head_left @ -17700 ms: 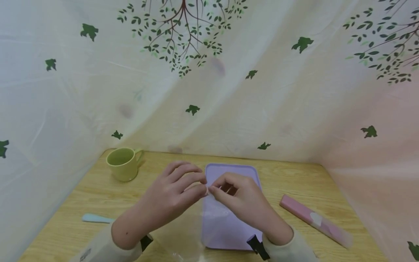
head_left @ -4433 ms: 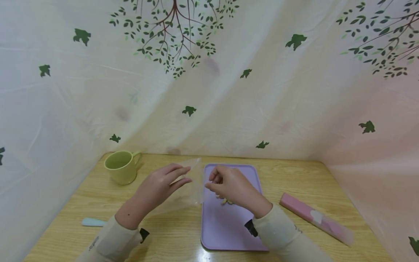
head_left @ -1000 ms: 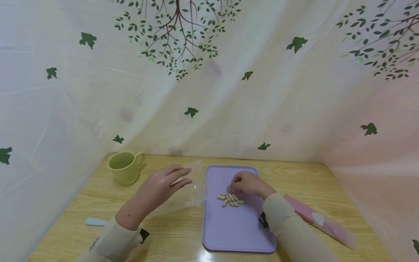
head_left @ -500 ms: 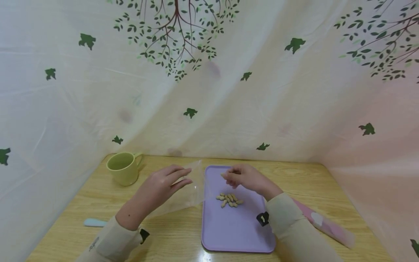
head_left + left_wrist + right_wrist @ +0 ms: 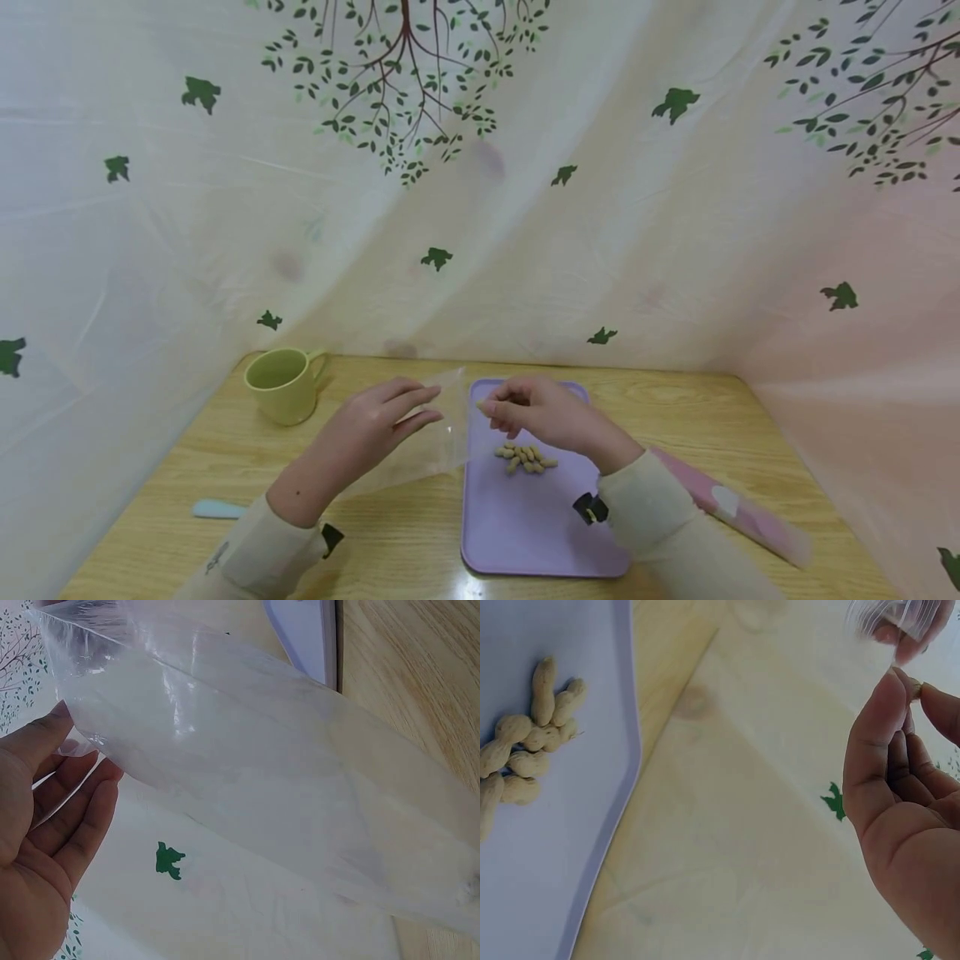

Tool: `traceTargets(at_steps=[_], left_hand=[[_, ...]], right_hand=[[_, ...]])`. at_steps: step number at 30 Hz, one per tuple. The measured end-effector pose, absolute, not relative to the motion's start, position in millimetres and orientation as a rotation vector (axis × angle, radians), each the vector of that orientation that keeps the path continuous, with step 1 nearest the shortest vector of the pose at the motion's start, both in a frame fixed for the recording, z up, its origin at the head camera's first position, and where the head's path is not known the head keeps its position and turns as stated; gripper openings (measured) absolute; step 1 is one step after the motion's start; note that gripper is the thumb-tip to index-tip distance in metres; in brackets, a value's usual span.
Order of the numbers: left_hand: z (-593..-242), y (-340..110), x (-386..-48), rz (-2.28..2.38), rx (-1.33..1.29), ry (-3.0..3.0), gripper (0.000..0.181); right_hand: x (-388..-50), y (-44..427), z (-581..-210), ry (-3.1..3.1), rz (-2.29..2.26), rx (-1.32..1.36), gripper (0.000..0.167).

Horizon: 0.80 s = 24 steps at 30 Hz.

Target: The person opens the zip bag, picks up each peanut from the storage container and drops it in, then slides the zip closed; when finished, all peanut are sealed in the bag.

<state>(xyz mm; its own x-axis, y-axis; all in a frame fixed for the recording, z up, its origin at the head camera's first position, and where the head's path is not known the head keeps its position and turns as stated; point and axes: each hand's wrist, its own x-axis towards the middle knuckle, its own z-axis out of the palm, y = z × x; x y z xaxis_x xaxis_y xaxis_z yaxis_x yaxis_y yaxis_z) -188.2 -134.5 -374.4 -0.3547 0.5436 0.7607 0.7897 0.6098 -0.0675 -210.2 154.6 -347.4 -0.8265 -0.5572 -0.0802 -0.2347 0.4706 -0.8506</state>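
My left hand (image 5: 360, 433) holds a clear plastic bag (image 5: 431, 450) by its rim, pinched between thumb and fingers. In the left wrist view the bag (image 5: 240, 757) stretches toward the lower right, its mouth spread near the fingertips. A peanut (image 5: 916, 691) sits between the thumb and fingertips of my right hand (image 5: 555, 421), just right of the bag's mouth and over the tray's far left part. Below that hand, several peanuts in their shells (image 5: 527, 457) lie in a loose pile on the purple tray (image 5: 536, 529).
At the back left stands a yellow-green mug (image 5: 281, 387). The light blue handle (image 5: 217, 509) of something partly hidden by the left arm lies at the left. A pink, partly see-through long pack (image 5: 731, 504) lies right of the tray. A printed curtain (image 5: 480, 317) hangs behind the table.
My right hand has risen from the peanut pile with a peanut and moved left to the bag's mouth. The left hand and the bag have hardly moved.
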Motion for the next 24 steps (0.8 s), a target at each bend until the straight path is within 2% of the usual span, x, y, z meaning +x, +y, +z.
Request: traceTargets(at_steps=[11,24], left_hand=[[-374.8,-136.0,-187.9,-0.414,-1.047,-2.071,0.04],[-375.7,-137.7,-189.5,-0.426,-1.04,-2.07,0.037]], right_hand=[[-200.4,146.0,-343.0,2.397,-1.232,-0.737,0.024],[-199.5,145.8,-342.6,2.392,-1.229,-0.72,0.022]])
